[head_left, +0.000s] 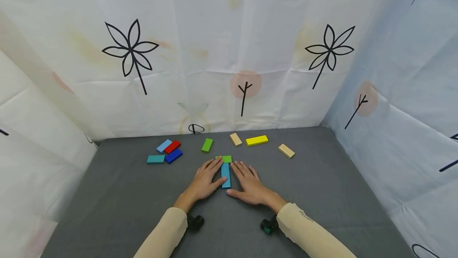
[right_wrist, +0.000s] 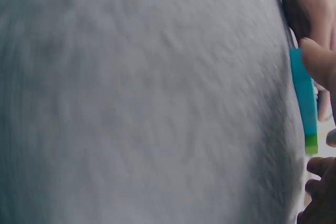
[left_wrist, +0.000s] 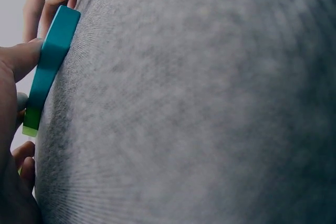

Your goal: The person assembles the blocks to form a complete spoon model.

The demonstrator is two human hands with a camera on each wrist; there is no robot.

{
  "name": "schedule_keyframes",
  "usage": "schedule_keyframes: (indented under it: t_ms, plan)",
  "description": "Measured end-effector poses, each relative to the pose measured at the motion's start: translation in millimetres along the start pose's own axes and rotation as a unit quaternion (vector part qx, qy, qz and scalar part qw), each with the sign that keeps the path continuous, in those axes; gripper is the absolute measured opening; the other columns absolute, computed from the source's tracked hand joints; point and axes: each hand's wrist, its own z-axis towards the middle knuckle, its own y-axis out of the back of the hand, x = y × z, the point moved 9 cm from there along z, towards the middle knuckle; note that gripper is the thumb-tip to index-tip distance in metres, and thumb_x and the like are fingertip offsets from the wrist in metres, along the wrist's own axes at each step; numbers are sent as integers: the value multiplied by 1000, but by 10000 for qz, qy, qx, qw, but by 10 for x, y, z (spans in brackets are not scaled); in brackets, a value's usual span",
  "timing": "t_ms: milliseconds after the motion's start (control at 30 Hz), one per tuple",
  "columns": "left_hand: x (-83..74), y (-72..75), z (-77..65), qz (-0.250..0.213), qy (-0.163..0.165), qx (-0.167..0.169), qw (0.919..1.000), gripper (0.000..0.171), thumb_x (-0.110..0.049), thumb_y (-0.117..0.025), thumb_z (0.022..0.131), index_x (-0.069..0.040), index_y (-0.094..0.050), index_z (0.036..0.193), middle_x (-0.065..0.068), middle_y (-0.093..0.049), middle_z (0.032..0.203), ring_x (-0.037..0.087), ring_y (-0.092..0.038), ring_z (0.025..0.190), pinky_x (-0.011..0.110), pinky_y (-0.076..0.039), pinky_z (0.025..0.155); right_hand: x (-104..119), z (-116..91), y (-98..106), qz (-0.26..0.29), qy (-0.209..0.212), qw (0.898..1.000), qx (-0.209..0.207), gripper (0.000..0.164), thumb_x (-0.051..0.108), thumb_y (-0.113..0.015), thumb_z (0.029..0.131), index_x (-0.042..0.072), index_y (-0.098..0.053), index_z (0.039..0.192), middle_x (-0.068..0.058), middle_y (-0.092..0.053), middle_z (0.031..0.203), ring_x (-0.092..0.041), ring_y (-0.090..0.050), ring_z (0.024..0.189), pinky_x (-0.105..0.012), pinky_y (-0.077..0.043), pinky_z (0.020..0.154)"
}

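A light blue block lies lengthwise on the grey cloth, its far end against a green block set crosswise, forming a T. My left hand lies to the left with fingers extended. Its fingertips reach the green block's left end, and its thumb touches the blue block's side. On the other side my right hand has its fingers spread, the fingertips close to the blue block's right side. Its thumb points toward the blue block's near end; whether it touches I cannot tell. In the left wrist view the left thumb meets the blue block.
At the back left sit light blue, red, dark blue and teal blocks. Another green block, two beige blocks and a yellow block lie farther back. Patterned cloth walls border the table.
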Motion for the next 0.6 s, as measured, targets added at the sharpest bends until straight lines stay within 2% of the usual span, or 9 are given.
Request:
schedule_keyframes:
  t_ms: [133,300,433,600]
  plan:
    - [-2,-1,3,-36,0,-7,10000,71,-49,-57,102,-15,-34,160,2,-27,166,35,-26,150,65,-25,112,-79,-47,142,157,45,9997,-156,92,49,-65,97,2,-18,162,-21,-18,166,-39,-11,154,-63,-5,118]
    - [-4,1,-3,-88,-25,-12,10000,71,-49,-56,102,-15,-35,160,2,-27,166,35,-25,150,67,-24,112,-296,-116,418,162,-161,9972,-713,80,37,-65,100,-1,-27,159,-26,-26,162,-45,-16,151,-67,-8,116]
    - [-17,7,-7,-102,-111,-32,9999,71,-48,-56,102,-14,-35,160,4,-28,166,37,-26,149,68,-25,111,-533,-177,656,-6,-466,9913,-1235,70,27,-64,100,-4,-34,156,-30,-31,158,-49,-20,148,-69,-9,115]
    - [-16,3,-7,-77,-132,16,9999,71,-48,-56,102,-14,-34,160,3,-26,166,36,-25,150,67,-25,111,-830,-247,929,-195,-816,9808,-1760,64,19,-64,100,-5,-38,153,-32,-33,156,-53,-24,145,-71,-13,113]
